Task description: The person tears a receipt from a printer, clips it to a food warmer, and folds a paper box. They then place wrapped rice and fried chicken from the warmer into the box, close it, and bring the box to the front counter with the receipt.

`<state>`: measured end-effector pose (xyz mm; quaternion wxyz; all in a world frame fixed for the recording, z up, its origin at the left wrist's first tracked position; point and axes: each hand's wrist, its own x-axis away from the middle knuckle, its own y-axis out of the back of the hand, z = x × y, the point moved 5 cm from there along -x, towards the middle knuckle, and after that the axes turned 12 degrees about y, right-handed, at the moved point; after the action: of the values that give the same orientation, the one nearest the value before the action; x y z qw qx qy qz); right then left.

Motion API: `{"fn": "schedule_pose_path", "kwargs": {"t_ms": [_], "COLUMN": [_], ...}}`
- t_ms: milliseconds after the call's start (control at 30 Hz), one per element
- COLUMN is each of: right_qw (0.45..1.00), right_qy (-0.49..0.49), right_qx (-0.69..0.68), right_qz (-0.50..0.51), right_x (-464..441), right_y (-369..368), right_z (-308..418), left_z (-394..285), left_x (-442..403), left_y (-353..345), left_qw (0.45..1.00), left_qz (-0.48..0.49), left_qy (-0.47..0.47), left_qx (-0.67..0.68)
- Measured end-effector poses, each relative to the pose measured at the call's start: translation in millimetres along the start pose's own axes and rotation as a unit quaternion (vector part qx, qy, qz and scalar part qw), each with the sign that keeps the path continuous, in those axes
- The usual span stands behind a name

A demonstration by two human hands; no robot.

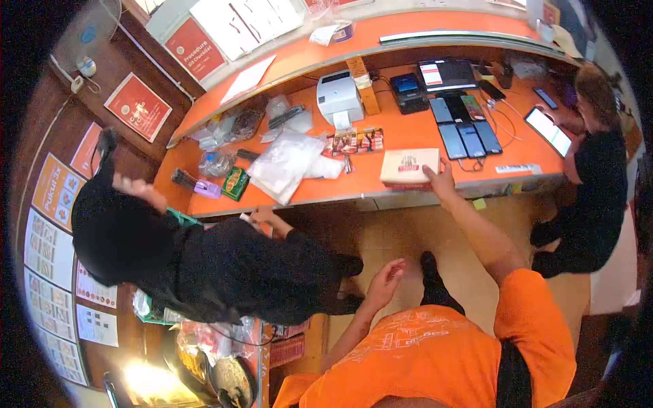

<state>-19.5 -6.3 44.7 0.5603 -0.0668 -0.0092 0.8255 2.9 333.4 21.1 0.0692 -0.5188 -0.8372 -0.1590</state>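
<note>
My right hand (443,182) reaches forward to the front edge of the orange counter. Its fingers grip the right end of a cream cardboard box (408,163) with a red printed logo and reddish sides. The box is at the counter's edge; I cannot tell if it rests on it. Low in front of my orange shirt, my left hand (386,282) hangs in the air, holding nothing, its fingers loosely bent and apart. Behind the box lie a colourful printed packet (354,141) and a white label printer (339,96).
Several phones (469,126) lie beside a card terminal (409,94). Plastic bags (289,160) and a green box (235,183) are at left. A person in black (204,265) stands close on my left; another person (595,190) at right holds a lit tablet (548,132).
</note>
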Motion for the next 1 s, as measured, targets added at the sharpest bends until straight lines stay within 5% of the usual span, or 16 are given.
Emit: {"fn": "schedule_pose_path", "kwargs": {"t_ms": [33,133,200,300,367,533,600,633,733,767,900,967,1000], "right_qw": [0.964,0.9,0.891,0.897,0.856,0.884,0.915,0.919,0.937,0.938,0.947,0.951,0.941], "right_qy": [0.124,0.036,0.081,0.132,0.353,0.353,0.268,0.277,0.172,0.172,0.099,0.085,0.217], "right_qx": [0.237,0.416,0.422,0.411,0.361,0.154,0.067,0.047,-0.049,-0.047,-0.056,-0.071,0.021], "right_qz": [0.004,0.123,0.144,0.097,0.112,0.264,0.295,0.276,0.299,0.298,0.299,0.287,0.26], "right_x": [-21.3,-54.7,-62.5,-49.1,-52.3,-110.2,-136.1,-146.8,-177.7,-187.5,-232.2,-244.0,-251.7], "right_y": [1.1,0.8,2.3,9.2,-1.9,-46.0,-74.9,-90.2,-138.5,-150.9,-211.9,-236.0,-244.1], "right_z": [0.5,-13.7,-41.0,-10.8,42.8,73.4,57.2,44.4,24.5,24.2,-15.3,-33.7,-26.5], "left_z": [1.3,-6.9,-30.2,-42.9,-100.0,-146.0,-134.6,-16.1,-109.2,-81.5,-146.0,-143.4,-137.0], "left_x": [-20.5,-81.4,-121.4,-206.5,-279.2,-392.8,-433.0,-526.6,-490.8,-515.3,-461.1,-444.5,-440.8], "left_y": [2.7,35.1,62.4,118.1,159.9,208.4,230.2,291.8,256.4,270.7,247.9,241.2,239.6], "left_qw": [0.999,0.991,0.966,0.923,0.91,0.915,0.919,0.94,0.931,0.938,0.959,0.947,0.946], "left_qz": [-0.005,-0.121,-0.222,-0.351,-0.366,-0.33,-0.33,-0.302,-0.313,-0.289,-0.257,-0.257,-0.26], "left_qy": [-0.001,0.013,-0.008,-0.079,-0.079,-0.038,0.066,0.064,0.041,0.009,0.02,0.035,0.042], "left_qx": [0.042,0.057,0.134,0.134,0.177,0.23,0.205,0.143,0.183,0.192,0.114,0.19,0.188]}}
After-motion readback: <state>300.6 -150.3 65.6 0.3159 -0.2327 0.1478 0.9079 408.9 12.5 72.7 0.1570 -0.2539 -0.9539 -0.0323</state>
